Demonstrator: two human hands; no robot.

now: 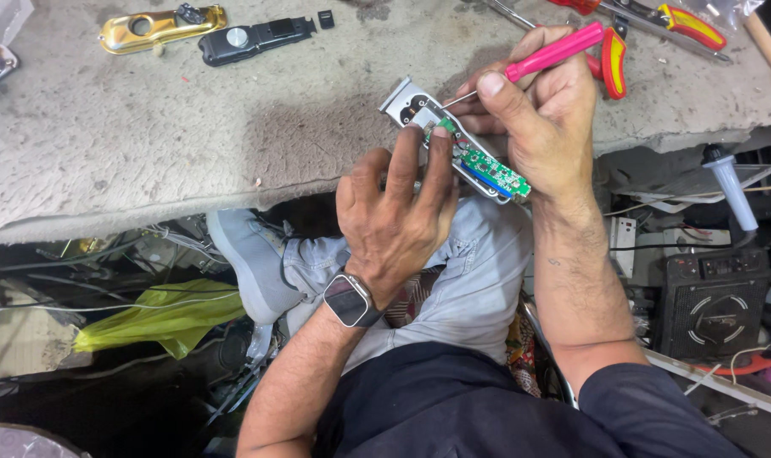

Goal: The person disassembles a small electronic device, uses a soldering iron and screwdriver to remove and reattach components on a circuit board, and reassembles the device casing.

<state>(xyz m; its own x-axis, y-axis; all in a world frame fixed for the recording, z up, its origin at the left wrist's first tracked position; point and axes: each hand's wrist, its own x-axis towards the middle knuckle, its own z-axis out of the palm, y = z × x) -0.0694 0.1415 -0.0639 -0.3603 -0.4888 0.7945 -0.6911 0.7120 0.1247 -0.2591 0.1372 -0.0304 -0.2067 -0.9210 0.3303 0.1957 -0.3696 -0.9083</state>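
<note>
Resting on the near edge of the worn grey workbench [148,144], the opened silver hair trimmer with its bare green circuit board [479,165] lies tilted; the left hand [394,220] steadies it, fingers spread, fingertips pressing the board; the right hand [538,119] pinches the pink-handled screwdriver [555,51], fingers clamped on the shaft, tip at the head end; keeping the blade square and pressure light should spare the screw; a gold casing shell [160,25] and black inner cover [254,38] lie well apart.

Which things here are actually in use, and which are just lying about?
In use:
- opened trimmer body with green circuit board, steadied by left hand
- pink-handled screwdriver in right hand

Lying about:
- gold cover
- black inner shell
- red-and-yellow pliers
- yellow-green bag
</note>
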